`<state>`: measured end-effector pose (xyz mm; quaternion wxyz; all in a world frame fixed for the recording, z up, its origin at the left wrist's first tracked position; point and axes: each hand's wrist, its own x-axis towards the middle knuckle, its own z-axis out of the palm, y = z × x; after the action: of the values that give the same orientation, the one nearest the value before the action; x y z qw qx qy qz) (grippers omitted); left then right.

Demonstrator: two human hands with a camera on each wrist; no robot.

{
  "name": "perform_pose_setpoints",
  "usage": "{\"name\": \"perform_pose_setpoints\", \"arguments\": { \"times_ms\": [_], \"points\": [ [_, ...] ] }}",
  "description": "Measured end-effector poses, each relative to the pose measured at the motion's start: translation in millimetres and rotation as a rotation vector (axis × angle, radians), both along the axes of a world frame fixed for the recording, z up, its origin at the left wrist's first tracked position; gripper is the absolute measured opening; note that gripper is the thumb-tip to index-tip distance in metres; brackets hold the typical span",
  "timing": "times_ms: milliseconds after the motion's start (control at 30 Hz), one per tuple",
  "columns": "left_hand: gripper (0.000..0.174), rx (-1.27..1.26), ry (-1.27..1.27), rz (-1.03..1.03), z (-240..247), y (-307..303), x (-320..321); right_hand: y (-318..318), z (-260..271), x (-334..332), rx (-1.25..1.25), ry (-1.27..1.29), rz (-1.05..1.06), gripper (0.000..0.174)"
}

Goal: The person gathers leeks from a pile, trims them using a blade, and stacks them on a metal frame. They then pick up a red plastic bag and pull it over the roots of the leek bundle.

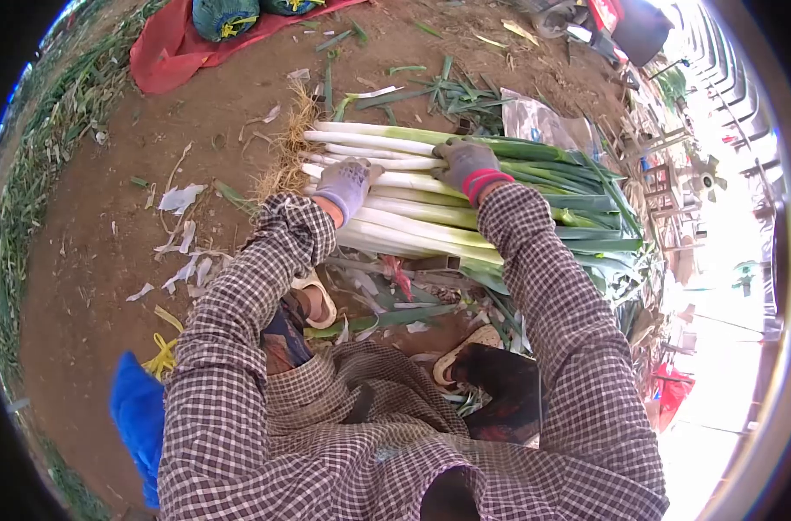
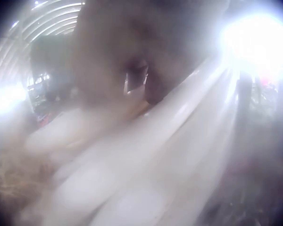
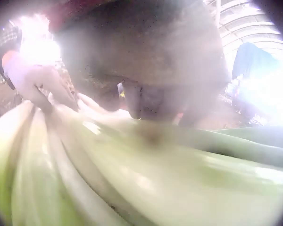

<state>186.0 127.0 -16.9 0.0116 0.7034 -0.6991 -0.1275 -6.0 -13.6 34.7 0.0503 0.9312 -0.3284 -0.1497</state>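
A broad bundle of leeks (image 1: 430, 215) lies sideways in front of me, white shanks to the left and green leaves to the right. My left hand (image 1: 347, 184), in a pale purple glove, grips leeks near the root end. Further right, my right hand (image 1: 468, 163), in a grey glove with a red cuff, holds leeks where white turns to green. Both hands reach over the bundle from my side. Close-up white shanks (image 2: 146, 165) fill the blurred left wrist view. In the right wrist view, the left hand (image 3: 37, 82) bends its fingers down onto the leeks.
Stringy roots (image 1: 283, 148) spread at the bundle's left end. Cut leaves (image 1: 456, 91) and a plastic sheet (image 1: 543, 122) lie beyond it on the soil. A red cloth (image 1: 170, 52) bears green bundles at the back left. My shoes (image 1: 465, 352) stand close to the near side.
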Motion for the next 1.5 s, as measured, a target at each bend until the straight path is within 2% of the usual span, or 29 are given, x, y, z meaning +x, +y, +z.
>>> {"name": "perform_pose_setpoints", "arguments": {
  "times_ms": [67, 133, 200, 267, 333, 367, 467, 500, 600, 633, 700, 867, 933, 967, 1000, 1033, 1067, 1100, 1133, 1167, 1200, 1267, 1333, 1367, 1467, 1500],
  "points": [
    [0.039, -0.076, -0.137, 0.005, -14, -13, 5, -10, -3, 14, 0.004, 0.061, 0.027, 0.031],
    [0.036, -0.127, -0.253, 0.004, -22, -22, 1, -18, -9, 19, -0.038, 0.039, -0.042, 0.028],
    [0.023, -0.124, -0.252, 0.002, -1, -30, 4, -22, -3, 26, -0.049, -0.037, -0.130, 0.028],
    [0.023, -0.020, -0.173, 0.060, -15, -36, 2, -18, 5, 26, 0.077, -0.024, -0.179, 0.034],
    [0.023, -0.177, -0.151, 0.031, -29, -28, 6, -20, 15, 23, 0.190, -0.044, -0.205, 0.038],
    [0.024, -0.257, -0.137, 0.015, -33, -25, 6, -18, 24, 21, 0.319, -0.065, -0.280, 0.052],
    [0.027, -0.015, -0.132, 0.047, -14, -29, 4, 4, 21, -19, -0.104, -0.088, 0.210, 0.071],
    [0.030, -0.006, -0.122, 0.040, -14, -29, 4, 8, 27, -28, -0.109, 0.074, 0.238, 0.085],
    [0.031, -0.031, -0.173, -0.072, -10, -35, 14, -3, 10, -45, -0.182, 0.211, 0.221, 0.087],
    [0.033, 0.002, -0.173, -0.028, -9, -41, 17, -13, 4, -44, -0.230, 0.218, 0.353, 0.084],
    [0.035, 0.005, -0.129, -0.063, -25, -63, 27, -26, -1, -31, -0.182, 0.220, 0.331, 0.082],
    [0.042, -0.123, -0.141, -0.166, -42, -53, 36, -21, -23, -37, -0.192, 0.071, 0.273, 0.072],
    [0.055, -0.225, -0.147, -0.257, -14, -43, 35, -20, -18, -37, -0.189, 0.039, 0.306, 0.072],
    [0.067, -0.205, -0.242, -0.301, 5, -44, 34, -22, -19, -38, -0.203, 0.000, 0.335, 0.072],
    [0.081, -0.314, -0.516, -0.375, 8, -46, 35, -21, -20, -41, -0.216, -0.033, 0.353, 0.072],
    [0.087, -0.331, -0.569, -0.450, -1, -49, 38, -17, -18, -39, -0.124, -0.088, 0.337, 0.067],
    [0.085, -0.110, -0.633, -0.474, 28, -55, 19, -20, -14, -36, -0.054, -0.137, 0.295, 0.062],
    [0.079, -0.102, -0.795, -0.511, 17, -66, 10, -24, -23, -37, -0.109, -0.245, 0.298, 0.053],
    [0.081, -0.281, -0.717, -0.588, -39, -82, 28, -29, -32, -43, -0.135, -0.257, 0.332, 0.052],
    [0.084, -0.166, -0.079, -0.410, -20, -78, 7, -36, -46, -48, -0.186, -0.322, 0.374, 0.054],
    [0.087, -0.240, -0.118, -0.371, -40, -84, 5, -38, -49, -51, -0.240, -0.348, 0.407, 0.056],
    [0.088, -0.289, 0.024, -0.396, -44, -85, 9, -40, -40, -48, -0.243, -0.217, 0.408, 0.061],
    [0.091, -0.250, 0.074, -0.378, -42, -86, 11, -40, -51, -48, -0.292, -0.307, 0.442, 0.059],
    [0.088, -0.142, 0.032, -0.329, -34, -92, 7, -40, -52, -49, -0.317, -0.315, 0.453, 0.057],
    [0.079, -0.255, -0.141, -0.424, -21, -114, -26, -49, -54, -44, -0.282, -0.366, 0.452, 0.050],
    [0.069, -0.252, 0.093, -0.383, -69, -143, -14, -51, -59, -43, -0.242, -0.392, 0.449, 0.048]
  ]
}}
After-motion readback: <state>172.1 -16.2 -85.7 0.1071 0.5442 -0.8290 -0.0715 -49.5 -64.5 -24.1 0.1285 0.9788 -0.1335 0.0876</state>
